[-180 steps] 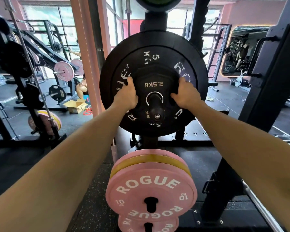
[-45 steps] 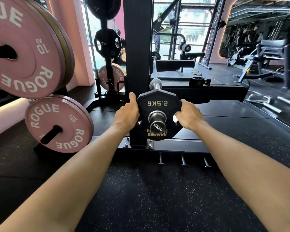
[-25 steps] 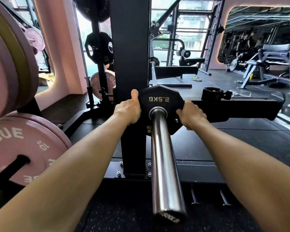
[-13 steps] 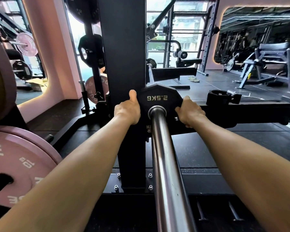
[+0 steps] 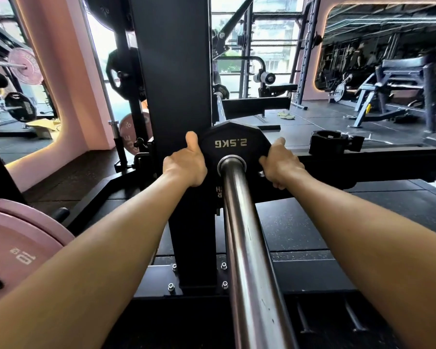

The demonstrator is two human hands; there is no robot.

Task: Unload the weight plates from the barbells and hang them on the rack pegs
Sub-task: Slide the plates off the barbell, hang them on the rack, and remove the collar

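Note:
A small black plate marked 2.5KG [image 5: 233,143] sits on a chrome barbell sleeve [image 5: 244,243] that runs from the plate toward me. My left hand [image 5: 185,166] grips the plate's left edge, thumb up along the rim. My right hand [image 5: 278,166] grips its right edge with curled fingers. The plate stands close to the black rack upright [image 5: 173,96]. Pink ROGUE 10 kg plates [image 5: 18,248] hang on pegs at my lower left.
A black bar collar [image 5: 334,144] rests on the black safety arm [image 5: 375,165] to the right. More black and pink plates [image 5: 134,132] hang on a far upright behind the rack. A bench and machines stand at the far right on rubber flooring.
The plate has slid further along the sleeve away from me, toward the rack upright, with both hands still on its edges. My view has moved closer over the bar.

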